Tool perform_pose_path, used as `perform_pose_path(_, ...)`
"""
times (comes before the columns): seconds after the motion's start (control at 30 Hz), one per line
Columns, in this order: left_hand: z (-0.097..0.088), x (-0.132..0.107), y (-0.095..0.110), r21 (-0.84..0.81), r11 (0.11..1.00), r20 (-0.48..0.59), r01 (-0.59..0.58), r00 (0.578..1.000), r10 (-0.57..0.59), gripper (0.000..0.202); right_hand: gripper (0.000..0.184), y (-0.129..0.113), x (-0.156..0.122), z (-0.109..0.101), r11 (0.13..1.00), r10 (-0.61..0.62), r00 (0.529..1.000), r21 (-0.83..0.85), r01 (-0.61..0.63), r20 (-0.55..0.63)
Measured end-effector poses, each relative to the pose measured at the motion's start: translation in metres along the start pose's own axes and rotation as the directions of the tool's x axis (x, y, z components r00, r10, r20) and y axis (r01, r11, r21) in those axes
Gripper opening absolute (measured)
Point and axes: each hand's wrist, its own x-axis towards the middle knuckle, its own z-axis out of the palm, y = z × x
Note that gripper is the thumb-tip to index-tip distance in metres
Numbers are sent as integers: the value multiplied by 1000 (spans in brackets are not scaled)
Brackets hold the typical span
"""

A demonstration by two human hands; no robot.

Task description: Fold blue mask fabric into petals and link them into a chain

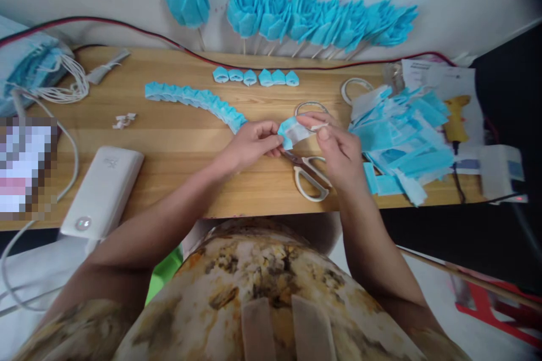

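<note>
My left hand (253,143) and my right hand (334,149) meet over the middle of the wooden table (178,180). Both pinch a small folded piece of blue fabric (292,131) between thumb and fingers. White-handled scissors (308,175) lie on the table just under my right hand. A curved row of folded blue pieces (192,98) runs up to my left hand. Several small folded blue cones (256,76) lie in a line behind it.
A heap of cut blue fabric pieces (398,141) lies at the right, with tape rings (311,108) near it. Blue fabric flowers on sticks (313,20) lean on the wall. A white power bank (103,190) and cables (63,87) sit at the left.
</note>
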Motion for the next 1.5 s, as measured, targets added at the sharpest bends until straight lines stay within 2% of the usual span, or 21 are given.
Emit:
perform_pose_path(0.23,0,2,-4,-39,998,-89,-51,995,47,10,36,10,-5,4,976,86,996,198,-87,10)
perform_pose_path(0.37,0,2,-5,-57,996,-103,-64,993,58,8,38,12,-6,4,966,106,994,232,-111,34)
perform_pose_path(0.63,2,1,-2,-123,992,-91,-33,996,22,9,32,16,-6,6,956,29,998,289,-43,51)
perform_pose_path(0.73,1,2,-1,-105,994,-72,-18,997,10,4,35,11,-5,3,977,12,999,211,-23,53)
perform_pose_path(0.83,1,2,0,-73,997,-103,-25,995,18,11,36,3,-5,-2,996,-86,994,0,86,70)
perform_pose_path(0.93,1,1,-1,-62,998,-137,-27,990,18,16,36,0,-4,-7,944,-230,962,-209,257,145)
perform_pose_path(1.0,1,1,-2,-66,998,-138,-20,990,11,16,38,2,-3,-9,889,-316,929,-281,361,192)
perform_pose_path(1.17,-1,0,-3,-59,998,-88,-5,996,-1,18,47,8,-4,-13,767,-473,835,-335,547,280)
perform_pose_path(1.43,-3,1,-4,-120,993,-27,14,1000,-17,12,48,9,-4,-16,722,-488,801,-355,593,346)
perform_pose_path(1.5,-3,1,-4,-123,992,-29,15,999,-19,12,47,10,-4,-17,733,-477,806,-347,585,350)
